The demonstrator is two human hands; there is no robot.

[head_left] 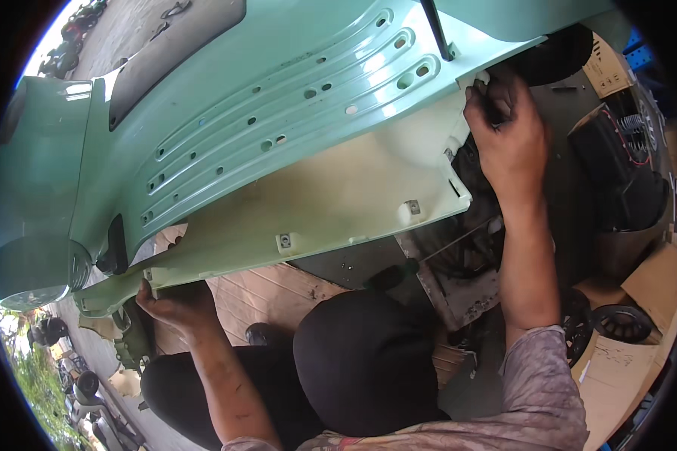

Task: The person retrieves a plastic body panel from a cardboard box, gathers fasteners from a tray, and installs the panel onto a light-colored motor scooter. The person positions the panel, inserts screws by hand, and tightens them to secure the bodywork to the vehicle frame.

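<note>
A long pale-green side panel hangs tilted below the mint-green floorboard of a scooter, its hollow inner face toward me. My left hand grips the panel's lower left end, thumb on the near edge and fingertips showing past the far edge. At the upper right corner, my right hand pinches the panel beside a small whitish tab; its fingers are curled and partly hide the corner. Square metal clips, one at the middle and one farther right, sit along the panel's near edge.
Below the panel, flattened cardboard lies on the floor near my knees. On the right are a black seat-like part, a black round part and cardboard boxes. A black rod rises from the floorboard.
</note>
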